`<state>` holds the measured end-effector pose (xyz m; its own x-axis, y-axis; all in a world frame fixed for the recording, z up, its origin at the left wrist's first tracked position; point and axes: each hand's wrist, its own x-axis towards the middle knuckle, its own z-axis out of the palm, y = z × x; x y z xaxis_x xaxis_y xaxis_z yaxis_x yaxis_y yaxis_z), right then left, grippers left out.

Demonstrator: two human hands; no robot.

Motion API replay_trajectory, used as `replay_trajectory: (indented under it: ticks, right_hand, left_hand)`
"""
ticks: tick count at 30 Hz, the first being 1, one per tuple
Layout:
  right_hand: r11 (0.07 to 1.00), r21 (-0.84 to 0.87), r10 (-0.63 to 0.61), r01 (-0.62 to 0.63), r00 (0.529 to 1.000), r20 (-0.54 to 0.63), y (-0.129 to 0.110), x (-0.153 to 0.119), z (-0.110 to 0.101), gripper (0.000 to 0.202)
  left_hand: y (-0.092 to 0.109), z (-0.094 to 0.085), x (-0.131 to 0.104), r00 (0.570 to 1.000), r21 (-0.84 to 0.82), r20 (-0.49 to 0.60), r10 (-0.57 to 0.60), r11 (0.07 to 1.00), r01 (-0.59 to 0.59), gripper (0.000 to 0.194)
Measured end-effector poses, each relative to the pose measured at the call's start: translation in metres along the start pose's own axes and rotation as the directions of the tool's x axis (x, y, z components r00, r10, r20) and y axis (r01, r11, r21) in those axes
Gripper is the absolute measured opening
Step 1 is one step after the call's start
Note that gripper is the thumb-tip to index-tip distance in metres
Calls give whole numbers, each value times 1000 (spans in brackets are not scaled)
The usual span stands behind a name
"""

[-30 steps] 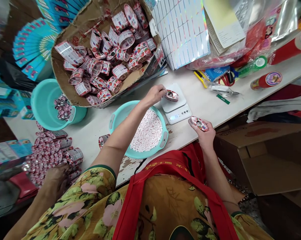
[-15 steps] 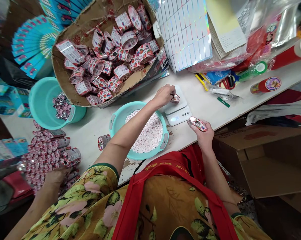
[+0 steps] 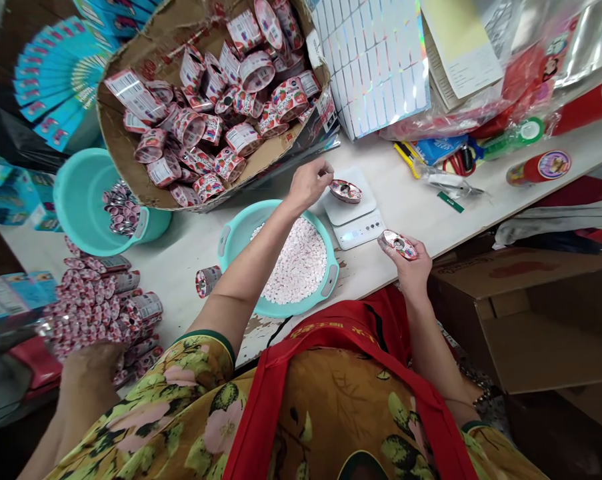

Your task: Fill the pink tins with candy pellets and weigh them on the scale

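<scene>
My left hand [image 3: 308, 183] is just left of a small oval printed tin [image 3: 345, 191] lying on a white digital scale [image 3: 358, 223]. Its fingers are curled together, and whether something small is between them is hidden. The scale's display is lit, but its digits are too faint to read. In my right hand [image 3: 413, 267], beside the scale's front corner, is another oval tin [image 3: 401, 245] with an opening in its top. Under my left forearm stands a turquoise basin [image 3: 225, 243] of small pale pink candies [image 3: 298, 267].
A cardboard box [image 3: 115, 133] of wrapped tin packs stands at the back. Left are a second turquoise basin [image 3: 75, 200] with small pieces and a tin pile [image 3: 95, 293], where another person's hand [image 3: 93, 360] reaches. An open carton [image 3: 545, 327] sits at right.
My left hand has drawn back to the left from the tin on the scale. My right hand still holds its tin, almost unmoved. The other person's hand has shifted left at the pile.
</scene>
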<state>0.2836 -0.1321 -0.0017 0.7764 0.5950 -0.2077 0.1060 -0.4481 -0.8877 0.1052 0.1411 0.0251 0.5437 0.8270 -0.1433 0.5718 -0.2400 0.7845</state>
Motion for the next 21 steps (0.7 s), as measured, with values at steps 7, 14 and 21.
replay_trajectory:
  ticks: [7,14,21]
  right_hand:
    - [1000,19,3,-3,1000,0,-4,-2,-1,60]
    - [1000,-18,-2,2,1000,-5,-2,-2,0,58]
    - [1000,-11,-24,24,999,22,-6,3,8,59]
  left_hand:
    - [12,11,-11,992,277,127,24,959,-59,26]
    - [29,26,-13,980,415,198,33,903,-114,27]
    - [30,33,-15,967,466,234,105,860,-206,32]
